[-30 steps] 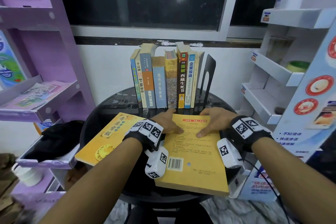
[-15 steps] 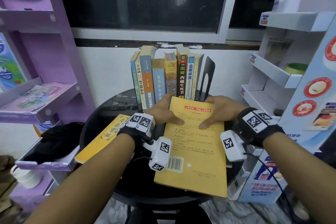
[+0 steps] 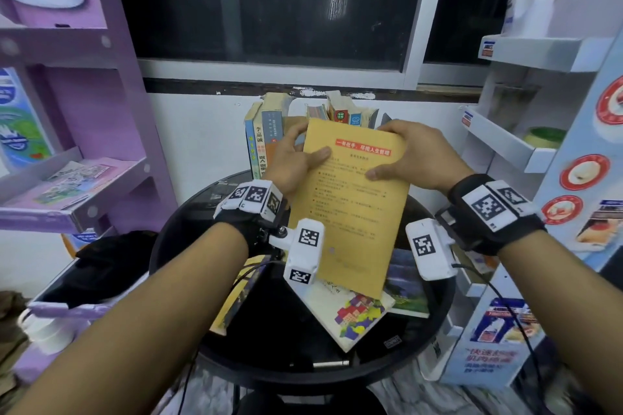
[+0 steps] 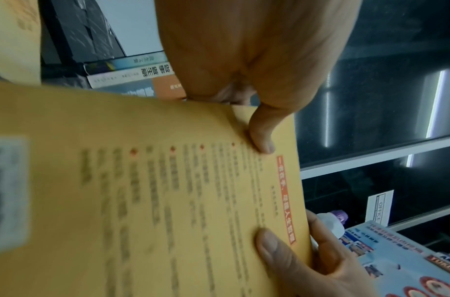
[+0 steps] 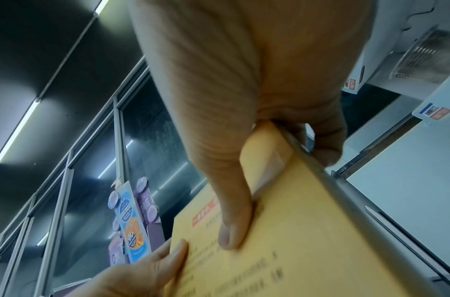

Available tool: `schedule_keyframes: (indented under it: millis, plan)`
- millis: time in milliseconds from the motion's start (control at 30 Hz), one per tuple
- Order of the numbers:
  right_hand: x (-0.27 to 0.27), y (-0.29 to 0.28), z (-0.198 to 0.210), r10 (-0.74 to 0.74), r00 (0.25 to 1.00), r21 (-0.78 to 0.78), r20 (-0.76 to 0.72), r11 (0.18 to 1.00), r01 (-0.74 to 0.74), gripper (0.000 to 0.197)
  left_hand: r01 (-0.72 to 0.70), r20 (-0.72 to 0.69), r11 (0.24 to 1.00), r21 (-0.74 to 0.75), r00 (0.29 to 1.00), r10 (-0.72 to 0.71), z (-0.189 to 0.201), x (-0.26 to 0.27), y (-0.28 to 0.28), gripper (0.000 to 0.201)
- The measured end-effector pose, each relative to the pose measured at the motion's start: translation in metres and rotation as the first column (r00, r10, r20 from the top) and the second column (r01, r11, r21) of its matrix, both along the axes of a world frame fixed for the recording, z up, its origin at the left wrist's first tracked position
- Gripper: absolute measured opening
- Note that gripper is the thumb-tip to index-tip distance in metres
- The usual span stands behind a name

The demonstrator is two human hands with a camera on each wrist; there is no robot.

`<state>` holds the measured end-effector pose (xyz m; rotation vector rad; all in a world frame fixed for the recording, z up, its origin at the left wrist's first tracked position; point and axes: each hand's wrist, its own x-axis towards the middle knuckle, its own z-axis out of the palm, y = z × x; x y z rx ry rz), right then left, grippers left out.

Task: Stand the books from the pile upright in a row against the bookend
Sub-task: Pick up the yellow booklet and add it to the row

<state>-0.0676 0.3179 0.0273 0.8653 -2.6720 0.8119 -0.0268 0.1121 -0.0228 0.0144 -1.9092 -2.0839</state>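
The yellow book (image 3: 350, 202) has risen off the table (image 3: 435, 330), gripped near its top by the left hand (image 3: 290, 158) and right hand (image 3: 414, 155). Swinging it in carelessly could topple the standing row (image 3: 266, 131).

Yellow book (image 3: 350, 205) tilted before upright row (image 3: 266, 135)

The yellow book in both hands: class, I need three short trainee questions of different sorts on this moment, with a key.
1. True or false: the yellow book lies flat on the round black table.
2. Which hands grip it? A) left hand only B) right hand only C) both
3. Fill in: the upright row of books stands ____ the raised book, as the head view shows it.

Key: 1 false, it is lifted and tilted. 2 C. 3 behind.
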Motion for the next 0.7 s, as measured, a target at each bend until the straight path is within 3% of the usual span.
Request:
schedule_keyframes:
  millis: [133,333,500,700]
  plan:
    - [0.003,0.001,0.0,0.025,0.999,-0.171,-0.041,0.985,-0.032,0.059,-0.02,-0.085,0.999,0.051,0.996,0.024,0.003,0.0,-0.005,0.049]
    - [0.012,0.009,-0.006,0.284,0.95,-0.342,0.128,0.912,-0.227,0.045,0.052,-0.168,0.991,0.124,0.985,-0.031,-0.014,0.003,-0.017,0.053]
    - [0.014,0.005,-0.004,0.365,0.914,-0.278,0.178,0.91,-0.309,0.057,0.11,-0.199,0.979,0.174,0.977,-0.075,-0.017,0.005,-0.025,0.043]
    - [0.022,-0.003,0.008,0.342,0.928,-0.152,0.151,0.935,-0.32,0.065,0.133,-0.196,0.983,0.124,0.975,-0.107,-0.011,0.001,-0.021,0.044]
